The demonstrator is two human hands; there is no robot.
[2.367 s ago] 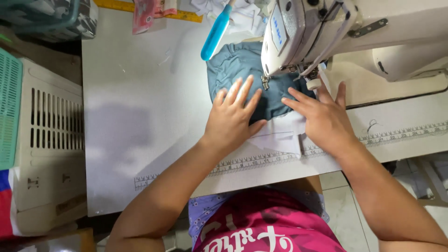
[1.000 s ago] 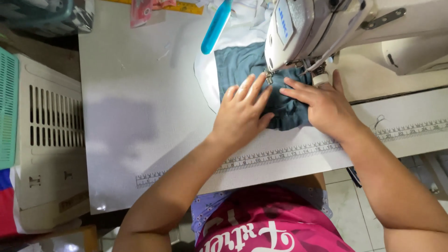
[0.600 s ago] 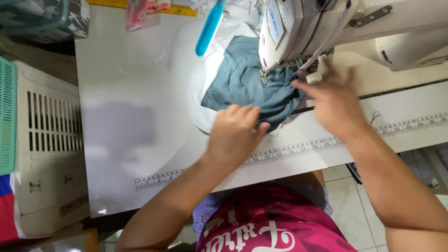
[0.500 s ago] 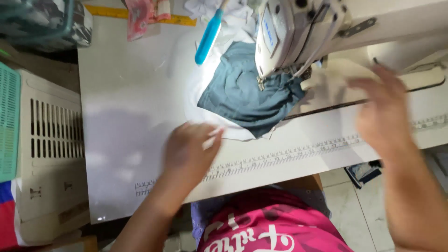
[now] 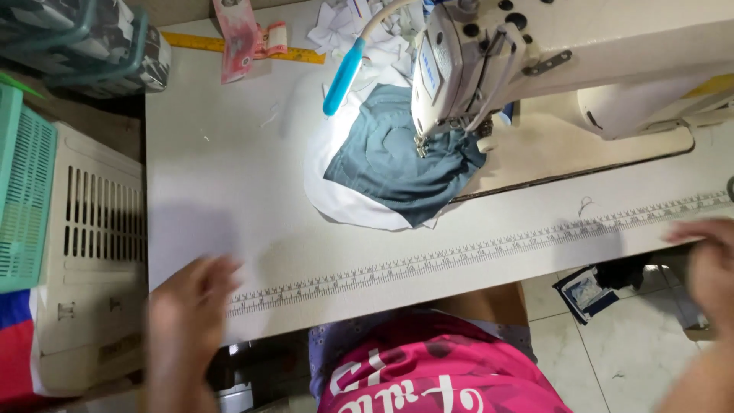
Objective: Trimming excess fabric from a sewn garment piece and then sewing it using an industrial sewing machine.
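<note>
Our left hand (image 5: 187,306) and right hand (image 5: 707,256) hover blurred, apparently empty, off the table (image 5: 229,176) edge while the cloth (image 5: 394,157) sits under the machine (image 5: 489,61) needle, free to slip.

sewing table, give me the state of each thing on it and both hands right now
blue-grey fabric: bunched under the machine's needle, untouched
white cloth: lying under the fabric
sewing machine: upright, lamp lit
blue-handled lamp: slanting over the table
left hand: blurred, empty, at the table edge
right hand: blurred, off the fabric
</note>
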